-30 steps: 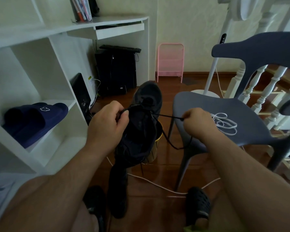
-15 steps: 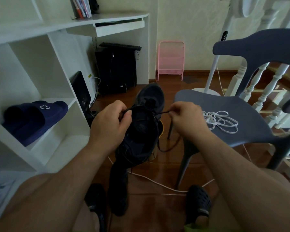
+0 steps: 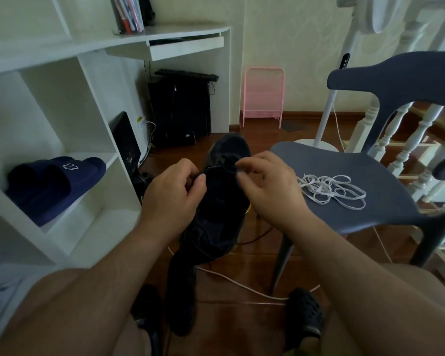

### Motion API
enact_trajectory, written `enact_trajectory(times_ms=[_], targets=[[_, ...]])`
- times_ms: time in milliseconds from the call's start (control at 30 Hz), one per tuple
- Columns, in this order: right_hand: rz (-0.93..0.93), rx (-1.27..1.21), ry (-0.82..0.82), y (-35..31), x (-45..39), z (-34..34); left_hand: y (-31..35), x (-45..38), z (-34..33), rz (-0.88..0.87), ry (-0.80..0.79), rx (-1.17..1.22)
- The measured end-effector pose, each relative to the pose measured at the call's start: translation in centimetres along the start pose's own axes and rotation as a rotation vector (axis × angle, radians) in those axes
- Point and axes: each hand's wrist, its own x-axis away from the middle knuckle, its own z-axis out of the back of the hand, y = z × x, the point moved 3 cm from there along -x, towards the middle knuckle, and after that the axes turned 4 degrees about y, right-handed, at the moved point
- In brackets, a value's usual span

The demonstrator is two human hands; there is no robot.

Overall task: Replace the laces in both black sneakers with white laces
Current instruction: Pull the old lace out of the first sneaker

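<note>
Black sneaker (image 3: 224,201) held over lap, toe pointing away, gripped at collar by left hand (image 3: 175,194) to steady it; right hand (image 3: 267,186) pinching black lace (image 3: 229,160) at eyelets. White laces (image 3: 332,190) heaped on grey chair (image 3: 365,165), within reach.

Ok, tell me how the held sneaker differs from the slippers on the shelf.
The sneaker is black and held up by the left hand and right hand; the slippers are navy and rest on the shelf. The sneaker takes laces; the slippers are open slides. Both are dark footwear.
</note>
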Motion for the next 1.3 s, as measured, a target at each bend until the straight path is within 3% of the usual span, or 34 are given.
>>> enact_trajectory(times_ms=[233, 533, 600, 733, 833, 933, 1000, 1100, 1167, 1300], targets=[[0.068, 0.187, -0.067, -0.4, -0.1, -2.2, 1.4, 0.9, -1.5, -0.082, -0.072, -0.026], [0.113, 0.284, 0.009, -0.6, 0.3, -2.8, 2.1, 1.3, -1.7, -0.034, -0.077, 0.034], [0.014, 0.175, 0.003, -0.6, 0.2, -2.6, 2.0, 1.2, -1.6, -0.023, -0.070, 0.031], [-0.568, -0.203, 0.104, 2.6, -0.8, -0.8, 1.1, 0.6, -1.0, 0.062, -0.009, 0.060], [-0.716, -0.239, 0.068, 4.7, -0.9, 0.3, 0.8, 0.5, -0.6, 0.075, 0.009, 0.085], [-0.595, -0.276, -0.067, 3.6, -0.4, 0.0, 0.8, 0.6, -0.5, 0.065, -0.005, 0.072], [-0.381, -0.239, -0.065, 1.8, -0.6, -0.3, 0.9, 0.7, -0.6, 0.041, -0.017, 0.056], [-0.004, 0.043, -0.060, -0.1, -0.4, -1.4, 1.3, 0.8, -0.8, 0.005, -0.042, 0.037], [0.079, 0.215, -0.046, -0.2, -0.2, -2.1, 1.5, 0.9, -1.1, -0.011, -0.053, 0.031], [0.097, 0.231, -0.022, -0.6, -0.2, -2.4, 1.3, 0.9, -1.1, -0.008, -0.052, 0.025]])
